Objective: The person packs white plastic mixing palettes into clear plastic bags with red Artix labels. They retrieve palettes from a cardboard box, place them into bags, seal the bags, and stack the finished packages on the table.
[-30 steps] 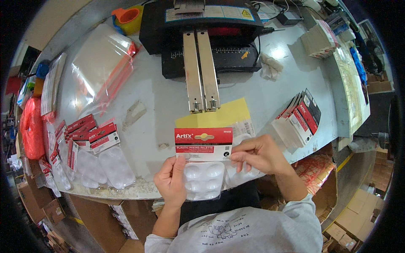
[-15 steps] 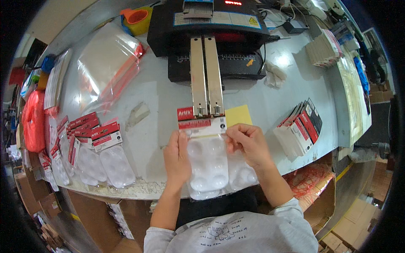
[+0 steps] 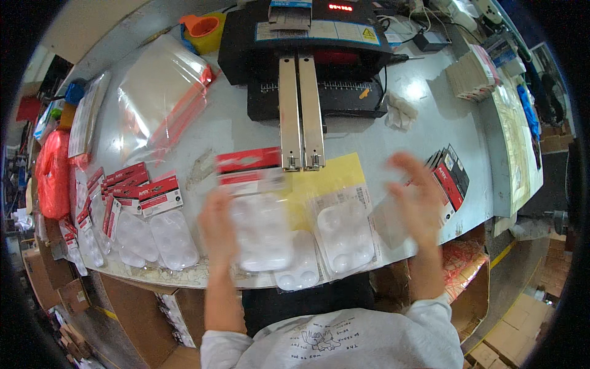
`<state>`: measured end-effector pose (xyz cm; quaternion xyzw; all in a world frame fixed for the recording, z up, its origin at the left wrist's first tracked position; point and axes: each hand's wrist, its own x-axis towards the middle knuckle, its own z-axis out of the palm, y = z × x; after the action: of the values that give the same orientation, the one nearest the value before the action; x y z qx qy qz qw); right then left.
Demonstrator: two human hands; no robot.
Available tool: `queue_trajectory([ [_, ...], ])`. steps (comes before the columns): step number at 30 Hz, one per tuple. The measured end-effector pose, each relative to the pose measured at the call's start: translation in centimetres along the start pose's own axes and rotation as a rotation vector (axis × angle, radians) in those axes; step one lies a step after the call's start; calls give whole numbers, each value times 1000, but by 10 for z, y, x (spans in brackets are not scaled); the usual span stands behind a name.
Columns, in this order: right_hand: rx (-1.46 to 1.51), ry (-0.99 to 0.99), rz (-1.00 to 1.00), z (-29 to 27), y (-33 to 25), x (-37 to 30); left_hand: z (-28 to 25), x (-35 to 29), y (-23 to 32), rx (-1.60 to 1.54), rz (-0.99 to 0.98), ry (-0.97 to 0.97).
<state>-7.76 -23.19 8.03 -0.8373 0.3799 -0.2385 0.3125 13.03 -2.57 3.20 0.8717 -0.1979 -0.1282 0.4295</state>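
My left hand [image 3: 218, 224] is closed on the left edge of a bagged white paint palette [image 3: 261, 230] with a red and white header card. This pack is blurred by motion and lies left of the stapling machine's two metal arms [image 3: 301, 117]. My right hand [image 3: 419, 200] is empty, its fingers apart and smeared, just left of a stack of folded red, white and black header cards [image 3: 452, 184]. Between my hands rest two more bagged palettes: one [image 3: 345, 237] on the right, another [image 3: 299, 267] partly under the held pack. A yellow sheet [image 3: 335, 175] lies behind them.
Several carded palette packs [image 3: 172, 237] lie at the left. Behind them is a pile of clear plastic bags [image 3: 160, 98]. The black machine [image 3: 307, 37] stands at the back, near a yellow tub [image 3: 206, 34]. A crumpled white cloth [image 3: 401, 112] lies right of it.
My left hand has moved left with the carded palette pack, away from the metal arms. My right hand has let go of it and moved right to the header cards.
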Motion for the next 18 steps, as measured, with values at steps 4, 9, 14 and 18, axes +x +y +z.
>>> queue_trajectory([
  [4,-166,28,358,-76,66,-10,-34,-12,-2,415,139,334],
  [9,-255,107,94,-79,111,-18,66,-63,13,113,281,-115],
  [14,-206,133,362,-79,73,-14,87,-62,26,-261,240,-146],
  [18,-402,248,68,-56,32,-26,50,-66,36,-1026,-250,-360],
])
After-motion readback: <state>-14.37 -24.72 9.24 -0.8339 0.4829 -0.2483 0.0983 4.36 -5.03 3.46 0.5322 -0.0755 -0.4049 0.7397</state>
